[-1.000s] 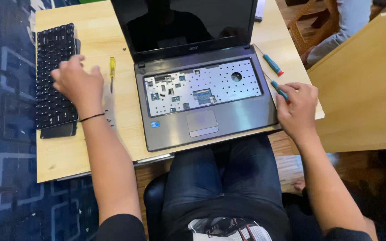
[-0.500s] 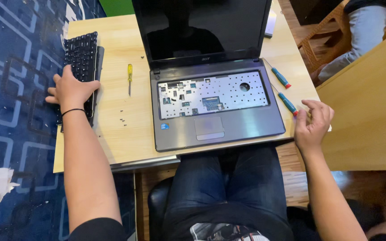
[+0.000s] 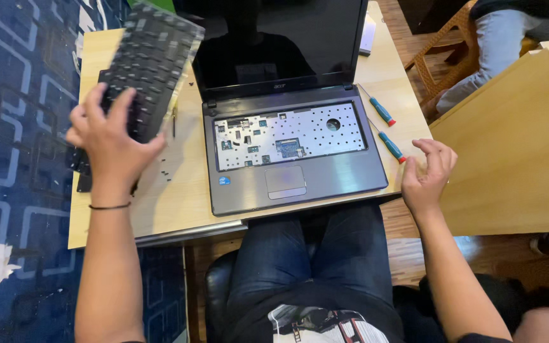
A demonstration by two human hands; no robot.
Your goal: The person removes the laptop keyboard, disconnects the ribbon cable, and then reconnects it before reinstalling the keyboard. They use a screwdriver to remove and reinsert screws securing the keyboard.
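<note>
- A person seated at a small wooden table (image 3: 160,203) lifts a black keyboard (image 3: 150,63) in the left hand (image 3: 112,143), the panel tilted up and away over the table's left part.
- The left fingers (image 3: 122,105) spread across the near end of the keyboard's key face and close on it; the rest of the panel reaches past the fingertips toward the far-left corner of the table. The thumb side cannot be made out clearly.
- A second dark keyboard-like panel (image 3: 82,168) lies flat on the table's left edge, beneath and partly hidden by that hand.
- An open grey laptop (image 3: 290,136) sits in the middle of the table, its keyboard bay bare, showing a perforated metal tray, with the dark screen standing up behind.
- The right hand (image 3: 427,174) hovers at the table's right edge just beside the laptop's front corner, fingers loosely curled and holding nothing visible.
- Two blue-handled screwdrivers (image 3: 386,130) lie to the right of the laptop, the nearer one close to the right fingertips without touching them.
- Small dark screws (image 3: 166,171) are scattered on the wood between the left hand and the laptop.
</note>
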